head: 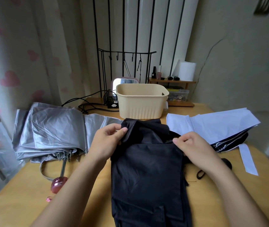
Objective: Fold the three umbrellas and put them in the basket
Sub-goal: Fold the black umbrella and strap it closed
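A black umbrella (147,169) lies flat down the middle of the wooden table (24,202), its canopy spread in loose panels. My left hand (107,141) pinches a fold of black fabric at its upper left. My right hand (194,145) grips the fabric's upper right edge. A silver umbrella (48,130) with a pink handle (58,184) lies collapsed on the left. A white umbrella (215,126) with a black underside lies on the right. The cream basket (140,107) stands empty behind the black umbrella.
Black cables (84,105) and a small wire holder sit left of the basket, with a mirror (124,81) behind it. A wooden shelf (173,81) with bottles and a paper roll stands at the back right. A black strap (201,174) lies by my right wrist.
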